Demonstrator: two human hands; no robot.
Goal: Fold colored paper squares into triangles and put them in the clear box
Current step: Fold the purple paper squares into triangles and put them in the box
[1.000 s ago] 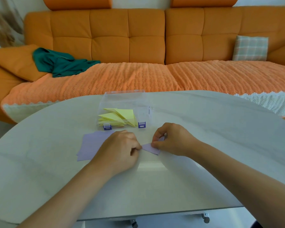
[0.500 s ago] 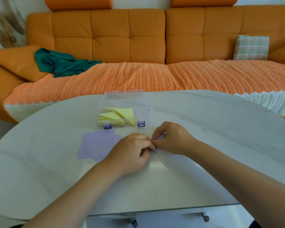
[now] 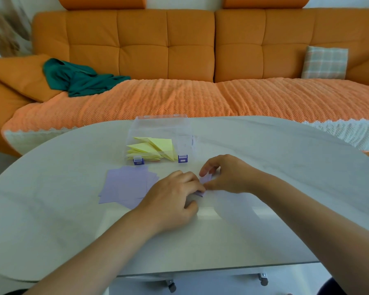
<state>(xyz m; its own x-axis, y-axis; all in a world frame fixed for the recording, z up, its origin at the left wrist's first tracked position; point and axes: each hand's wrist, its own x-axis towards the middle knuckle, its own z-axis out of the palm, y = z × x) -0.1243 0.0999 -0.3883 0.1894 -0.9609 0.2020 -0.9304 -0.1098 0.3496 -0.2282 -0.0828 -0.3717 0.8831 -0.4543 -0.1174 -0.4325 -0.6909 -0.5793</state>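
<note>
1. Left hand (image 3: 175, 201), centre of frame: fingers curled close together, tips clamped on the small folded lilac paper piece (image 3: 206, 179).
2. Right hand (image 3: 228, 175), just right of centre: thumb and curled fingers pinch the same piece, with the index finger arched above it.
3. The piece lies low on the pale oval table (image 3: 264, 209), between both hands.
4. Loose stack of lilac paper squares (image 3: 126, 186), flat, left of the left hand.
5. Clear plastic box (image 3: 162, 126) with purple latches, above the stack, holds yellow folded paper triangles (image 3: 153, 149).
6. Orange sofa (image 3: 179, 50), upper frame; green cloth (image 3: 81, 79), upper left.
</note>
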